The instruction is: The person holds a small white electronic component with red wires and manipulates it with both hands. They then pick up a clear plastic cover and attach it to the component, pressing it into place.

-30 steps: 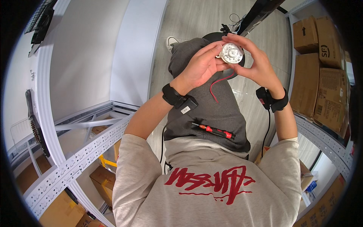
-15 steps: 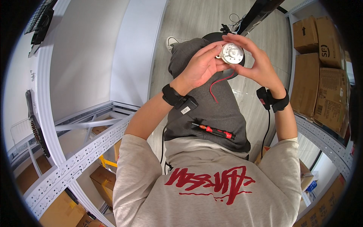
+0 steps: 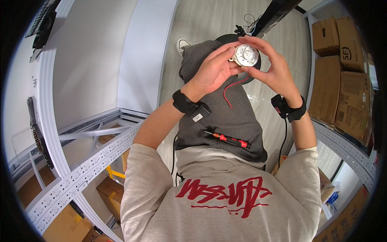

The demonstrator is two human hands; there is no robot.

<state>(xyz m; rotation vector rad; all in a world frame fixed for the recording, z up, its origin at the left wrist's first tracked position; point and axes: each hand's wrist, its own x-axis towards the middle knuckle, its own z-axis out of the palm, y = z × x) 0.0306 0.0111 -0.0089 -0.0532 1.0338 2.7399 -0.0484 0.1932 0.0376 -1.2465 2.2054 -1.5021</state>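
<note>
A round white disc-shaped device with a clear domed centre is held up over my knees. My left hand grips its left edge, thumb on top and fingers underneath. From the other side, my right hand curves around it, with the thumb near its lower rim and the fingers near its top rim. A red wire hangs below the device and lies over my grey trousers. On my lap rests a red and black screwdriver, its tip pointing left.
Cardboard boxes fill a shelf on the right. A perforated metal shelf beam runs along my left. Ahead stand a black post with loose cables and a dark round seat partly hidden by my hands. Both wrists wear black strapped modules.
The white device has tilted a little and shifted slightly up and left. My right hand and wrist have moved slightly left with it. The screwdriver has stayed put.
</note>
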